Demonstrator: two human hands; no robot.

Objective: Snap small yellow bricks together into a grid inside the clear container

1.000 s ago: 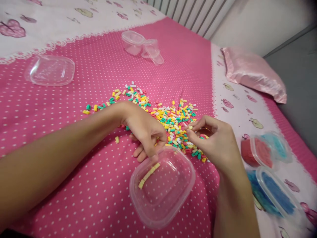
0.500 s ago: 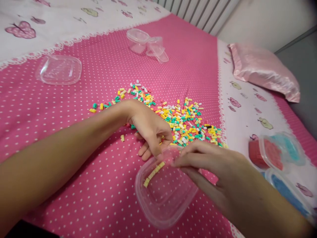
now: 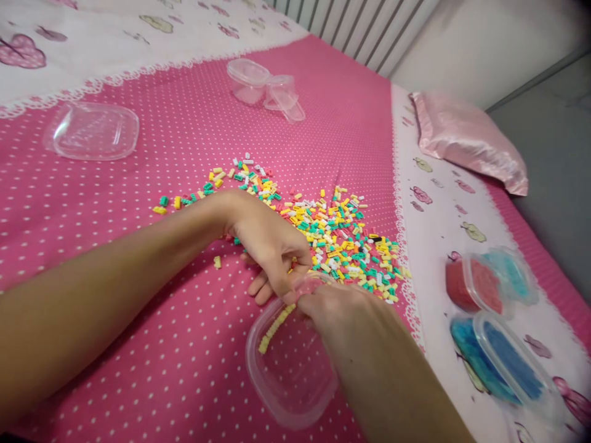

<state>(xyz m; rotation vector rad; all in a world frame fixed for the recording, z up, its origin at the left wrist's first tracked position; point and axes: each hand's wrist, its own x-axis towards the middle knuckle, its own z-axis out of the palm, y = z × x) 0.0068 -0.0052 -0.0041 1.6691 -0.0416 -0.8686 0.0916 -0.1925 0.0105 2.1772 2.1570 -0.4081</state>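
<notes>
Evidently pinching, between thumb and forefinger of the left hand [image 3: 268, 239], the far end of a strip of pale yellow blocks [image 3: 276, 330] — a narrow hold. Lies over the clear tub [image 3: 295, 391], just inside its far-left edge and roughly parallel to it, slanting in long axis from the left fingertips down toward a loose end near the tub's left corner. Cannot tell whether resting on the plastic or hanging just above. Has the right hand [image 3: 346, 311] just to the right of the pinched end, very near the left fingertips and opposite the loose end. Cannot tell whether closed on a block, being hidden behind the knuckles — but leaves the left hand nearer. Spreads beyond the tub's far edge in a pile of mixed blocks [image 3: 339, 237], out to the lace border [image 3: 399, 200] along the right edge of the pink bedspread [image 3: 184, 381]
</notes>
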